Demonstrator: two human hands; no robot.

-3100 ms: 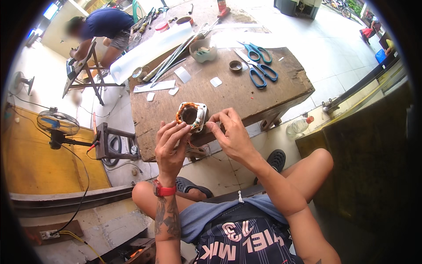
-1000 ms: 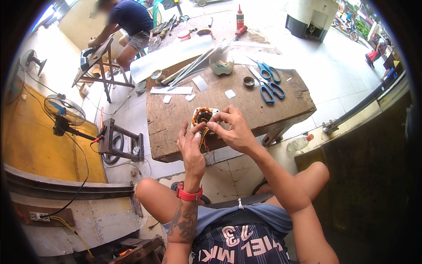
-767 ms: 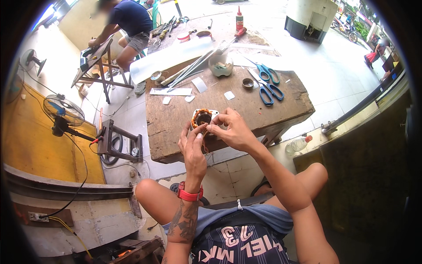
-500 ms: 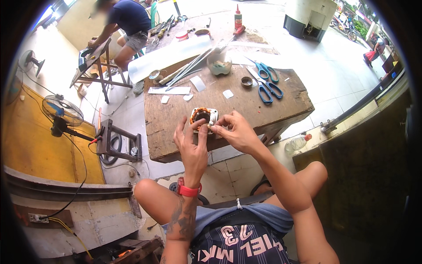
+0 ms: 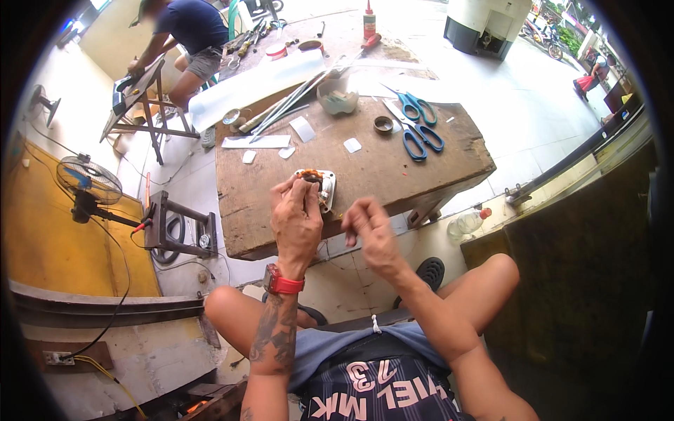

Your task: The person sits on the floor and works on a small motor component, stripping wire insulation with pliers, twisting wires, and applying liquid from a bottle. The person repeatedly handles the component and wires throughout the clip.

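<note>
The left hand (image 5: 296,221) is bunching its fingers and thumb together over the stator (image 5: 328,184), touching its coils (image 5: 309,172); whether it is pinching a wire, I cannot tell. The stator is sitting at the tabletop's (image 5: 428,163) near edge, left of the middle, partly hidden by that hand. It is looking dense and stiff, probably heavy for its bulk, with the windings likely being the fragile part; the white frame's outer sides and corners are offering the safest hold.

The left forearm is rising nearly straight, the back of the hand facing up. The right hand (image 5: 372,231) is hanging apart from the stator, just off the near edge, fingers half curled and blurred; no object is showing in it, though a thin wire could be escaping notice. Its forearm is slanting up and leftward.

Farther out, slips (image 5: 302,128) are lying toward the far left corner, a bowl (image 5: 338,103) is standing by the far edge, and a ring (image 5: 382,130) and scissors (image 5: 421,131) are resting toward the far right corner.
</note>
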